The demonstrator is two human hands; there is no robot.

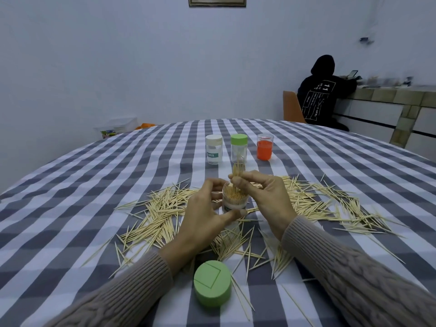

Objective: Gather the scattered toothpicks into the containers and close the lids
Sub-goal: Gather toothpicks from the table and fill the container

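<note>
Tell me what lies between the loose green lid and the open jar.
Head view: scattered toothpicks on the cloth, plus the left hand and wrist, between green lid and jar.

A checked tablecloth (94, 185) covers the table. At two o'clock, a person in a black hoodie (323, 97) sits on an orange chair (291, 107); at twelve, a picture frame (217, 1).

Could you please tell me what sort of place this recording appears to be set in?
Probably a home dining room or kitchen: a round table under a checked tablecloth, a tiled counter along the wall where another person sits on a chair, and a picture frame hung above.
</note>
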